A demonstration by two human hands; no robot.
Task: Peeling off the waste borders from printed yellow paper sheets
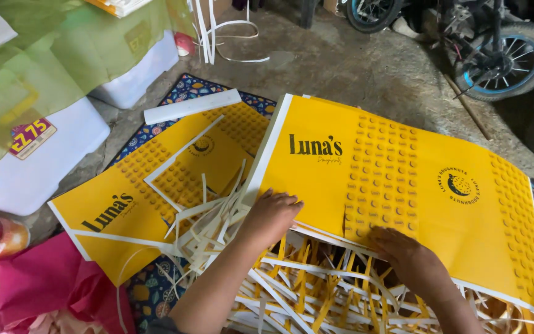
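- Left hand (271, 213): palm down on the near-left corner of the large yellow printed sheet (403, 185); fingers bent at the knuckles, pressing on the sheet, gripping nothing that shows.
- Right hand (406, 253): flat on the same sheet's near edge, below the dotted band; fingers spread and extended, fingertips touching the paper, nothing clasped.
- Large yellow printed sheet: lies flat, white-bordered, on top of a stack of like sheets, right of centre, reaching toward the right edge of the view.
- Paper strips (292, 291): a loose tangle of white and yellow offcuts under and in front of both hands.
- Second yellow sheet (156, 192): to the left, on a patterned mat (186, 89), with strips across it.
- White strip piece (191, 106): on the mat beyond that sheet.
- Pink cloth (38, 284): lower left corner.
- Small bicycle (495, 49): on the concrete floor, top right.
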